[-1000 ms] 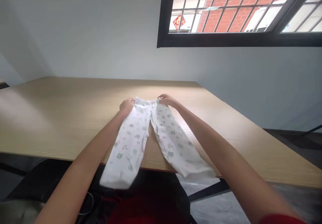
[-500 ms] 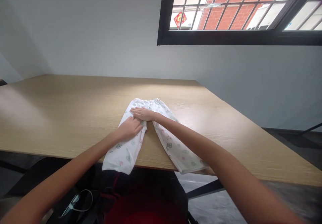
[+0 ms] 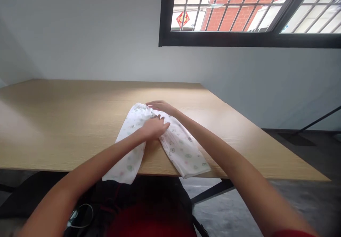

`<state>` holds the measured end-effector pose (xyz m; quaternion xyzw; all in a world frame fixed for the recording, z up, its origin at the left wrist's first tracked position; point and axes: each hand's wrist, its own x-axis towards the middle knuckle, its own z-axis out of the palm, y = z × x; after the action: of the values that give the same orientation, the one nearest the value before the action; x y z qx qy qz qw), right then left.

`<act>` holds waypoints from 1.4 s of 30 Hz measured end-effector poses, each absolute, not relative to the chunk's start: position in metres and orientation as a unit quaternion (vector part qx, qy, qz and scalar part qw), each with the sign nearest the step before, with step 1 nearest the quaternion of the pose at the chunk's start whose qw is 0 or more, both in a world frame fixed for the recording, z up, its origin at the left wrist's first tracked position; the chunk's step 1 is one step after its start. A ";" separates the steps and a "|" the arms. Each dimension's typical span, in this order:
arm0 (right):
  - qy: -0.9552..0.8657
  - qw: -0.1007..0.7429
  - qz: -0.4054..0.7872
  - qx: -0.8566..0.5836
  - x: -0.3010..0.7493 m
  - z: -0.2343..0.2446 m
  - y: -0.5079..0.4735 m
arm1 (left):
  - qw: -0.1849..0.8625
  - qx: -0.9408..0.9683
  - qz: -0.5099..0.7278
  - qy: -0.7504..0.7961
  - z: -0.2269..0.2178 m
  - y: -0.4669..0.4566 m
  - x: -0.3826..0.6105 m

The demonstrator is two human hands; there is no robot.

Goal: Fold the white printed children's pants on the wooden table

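Small white baby trousers (image 3: 183, 150) with a pale printed pattern lie spread on the wooden table (image 3: 66, 123), legs pointing toward me and splayed apart, the left leg's end hanging over the front edge. My left hand (image 3: 154, 127) rests flat at the crotch where the two legs meet, fingers stretched out. My right hand (image 3: 161, 106) lies flat on the waistband at the far end, fingers extended.
The table runs to a grey wall with a black-framed barred window (image 3: 239, 13) above. A black bag and a white cable (image 3: 80, 217) lie on the floor under the front edge. Red cloth (image 3: 151, 222) shows at the bottom.
Both hands left the waistband corners and came inward. The left slid down the left leg then right to the crotch; the right is back on the waistband. The view shifted slightly.
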<state>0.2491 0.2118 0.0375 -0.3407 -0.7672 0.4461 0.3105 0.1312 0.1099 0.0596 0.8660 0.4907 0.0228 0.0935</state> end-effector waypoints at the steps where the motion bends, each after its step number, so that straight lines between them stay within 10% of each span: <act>1: -0.745 0.326 0.468 -0.347 0.261 0.037 0.209 | 0.096 0.861 0.020 0.500 0.056 0.129 0.148; 12: -0.771 0.312 0.387 -0.397 0.294 -0.011 0.216 | 0.200 0.926 0.131 0.293 0.001 -0.017 0.185; 19: -0.692 0.405 0.309 -0.511 0.291 -0.014 0.212 | 0.060 0.907 0.180 0.376 -0.016 -0.025 0.210; 36: -0.516 0.350 0.472 -0.624 0.247 0.054 0.250 | 0.012 0.932 0.148 0.331 -0.016 -0.013 0.185; 42: -0.581 0.343 0.429 -0.601 0.215 0.080 0.258 | 0.110 0.792 0.421 0.429 0.027 -0.038 0.130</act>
<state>0.2147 0.2576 0.0801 -0.6006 -0.5809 0.4292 0.3430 0.1302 -0.0376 0.0268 0.7917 0.4288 0.4209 0.1101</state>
